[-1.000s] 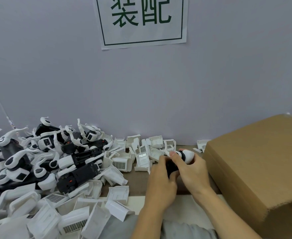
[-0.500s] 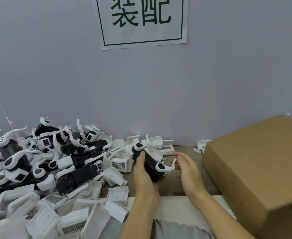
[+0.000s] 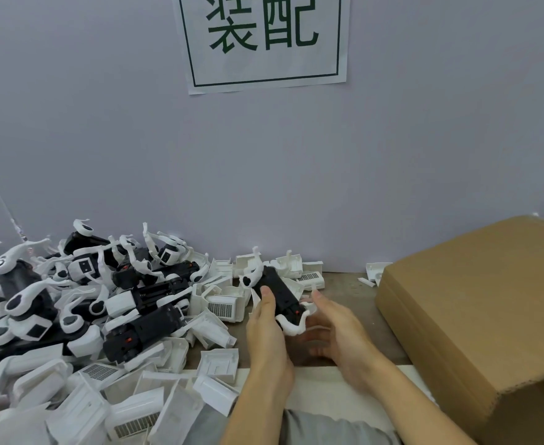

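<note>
1. The left hand point(image 3: 266, 319) sits at lower centre of the frame, back toward the camera. The thumb lies along the top of the black-and-white assembly point(image 3: 278, 292) and the fingers curl round its underside, so the hand grips the part. The left forearm rises almost straight from the bottom edge of the frame.

2. The right hand point(image 3: 331, 322) sits just right of the left hand, palm turned toward the assembly. Its fingers are spread and only loosely bent, and it holds nothing. The white curved arm at the near end of the assembly lies against or just beside the palm; contact cannot be confirmed. The right forearm enters from the lower right corner and slants up and left.

3. The assembly is held clear above the worktop point(image 3: 344, 290), tilted, with 1 white curved end pointing up and left and the other down and right.

4. White housings point(image 3: 222, 303) with grilles lie scattered left of and behind the hands.

5. A pile of matching assemblies point(image 3: 71, 300) fills the lower left of the frame.

6. A cardboard box point(image 3: 473, 316) stands at right, near the right forearm.

7. A paper sign point(image 3: 264, 40) with 2 green characters hangs on the wall point(image 3: 392, 155) at upper centre.
</note>
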`<state>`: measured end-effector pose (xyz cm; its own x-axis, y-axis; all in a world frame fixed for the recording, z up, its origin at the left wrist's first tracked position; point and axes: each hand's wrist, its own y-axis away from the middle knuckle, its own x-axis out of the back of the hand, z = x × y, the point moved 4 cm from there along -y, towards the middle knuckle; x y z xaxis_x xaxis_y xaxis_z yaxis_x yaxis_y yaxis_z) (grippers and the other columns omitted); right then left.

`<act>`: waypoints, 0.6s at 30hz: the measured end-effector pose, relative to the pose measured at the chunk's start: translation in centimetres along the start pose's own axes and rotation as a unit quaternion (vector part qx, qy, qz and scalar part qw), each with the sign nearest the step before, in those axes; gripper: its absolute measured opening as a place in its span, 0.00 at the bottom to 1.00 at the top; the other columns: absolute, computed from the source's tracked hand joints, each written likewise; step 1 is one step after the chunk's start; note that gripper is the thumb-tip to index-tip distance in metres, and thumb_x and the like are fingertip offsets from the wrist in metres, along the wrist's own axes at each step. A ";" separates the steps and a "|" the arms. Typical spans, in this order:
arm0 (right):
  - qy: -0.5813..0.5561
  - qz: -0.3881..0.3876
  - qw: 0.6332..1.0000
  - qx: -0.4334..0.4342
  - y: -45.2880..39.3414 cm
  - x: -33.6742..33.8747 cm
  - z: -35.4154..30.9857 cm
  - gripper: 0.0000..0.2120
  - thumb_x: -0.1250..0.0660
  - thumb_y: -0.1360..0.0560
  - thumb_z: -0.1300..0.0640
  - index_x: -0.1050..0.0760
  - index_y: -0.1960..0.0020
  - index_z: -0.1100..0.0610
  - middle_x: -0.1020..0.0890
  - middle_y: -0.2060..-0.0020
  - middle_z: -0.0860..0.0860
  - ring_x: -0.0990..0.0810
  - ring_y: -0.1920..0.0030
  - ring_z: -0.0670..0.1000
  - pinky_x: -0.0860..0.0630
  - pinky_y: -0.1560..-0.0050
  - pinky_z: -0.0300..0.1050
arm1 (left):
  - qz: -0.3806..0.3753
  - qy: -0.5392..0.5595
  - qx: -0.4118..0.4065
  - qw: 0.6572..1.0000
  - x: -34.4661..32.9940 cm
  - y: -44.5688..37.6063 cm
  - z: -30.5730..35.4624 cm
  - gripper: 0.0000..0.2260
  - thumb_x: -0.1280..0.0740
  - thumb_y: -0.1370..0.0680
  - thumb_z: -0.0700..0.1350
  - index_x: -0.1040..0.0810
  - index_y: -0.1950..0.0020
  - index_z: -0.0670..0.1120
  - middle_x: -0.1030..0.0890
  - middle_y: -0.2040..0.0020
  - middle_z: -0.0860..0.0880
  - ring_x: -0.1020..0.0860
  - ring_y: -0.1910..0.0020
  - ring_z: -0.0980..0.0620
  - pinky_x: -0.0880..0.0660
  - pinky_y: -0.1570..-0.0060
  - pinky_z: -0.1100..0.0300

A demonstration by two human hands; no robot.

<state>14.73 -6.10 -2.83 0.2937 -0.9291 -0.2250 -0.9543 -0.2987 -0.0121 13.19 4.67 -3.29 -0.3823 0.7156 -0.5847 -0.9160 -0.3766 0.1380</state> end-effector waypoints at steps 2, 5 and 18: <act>0.012 -0.032 0.999 0.001 0.2 -0.3 0.0 0.16 0.31 0.27 0.38 0.15 0.54 0.50 0.16 0.63 0.53 0.17 0.65 0.52 0.24 0.67 0.41 | 0.007 -0.016 -0.010 1.000 0.0 0.0 0.1 0.15 0.38 0.16 0.51 0.22 0.37 0.42 0.15 0.47 0.39 0.16 0.48 0.38 0.19 0.45 0.42; 0.008 -0.040 0.999 -0.005 0.1 -0.3 0.1 0.22 0.31 0.27 0.41 0.19 0.45 0.58 0.16 0.60 0.54 0.17 0.64 0.55 0.24 0.63 0.43 | 0.005 -0.026 0.004 1.000 -0.1 0.1 0.1 0.13 0.41 0.15 0.50 0.21 0.38 0.45 0.16 0.44 0.37 0.19 0.42 0.34 0.23 0.41 0.39; 0.029 -0.057 0.997 -0.033 0.0 -0.9 0.8 0.08 0.41 0.20 0.67 0.25 0.45 0.60 0.21 0.67 0.52 0.26 0.68 0.52 0.27 0.65 0.44 | 0.013 -0.075 -0.004 0.997 -0.2 0.0 -0.4 0.12 0.42 0.14 0.50 0.20 0.46 0.48 0.14 0.55 0.44 0.18 0.52 0.39 0.24 0.52 0.43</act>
<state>14.40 -5.12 -3.36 0.4044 -0.8986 -0.1699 -0.9093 -0.4150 0.0308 13.36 4.29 -3.49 -0.4209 0.7854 -0.4539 -0.9046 -0.4008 0.1453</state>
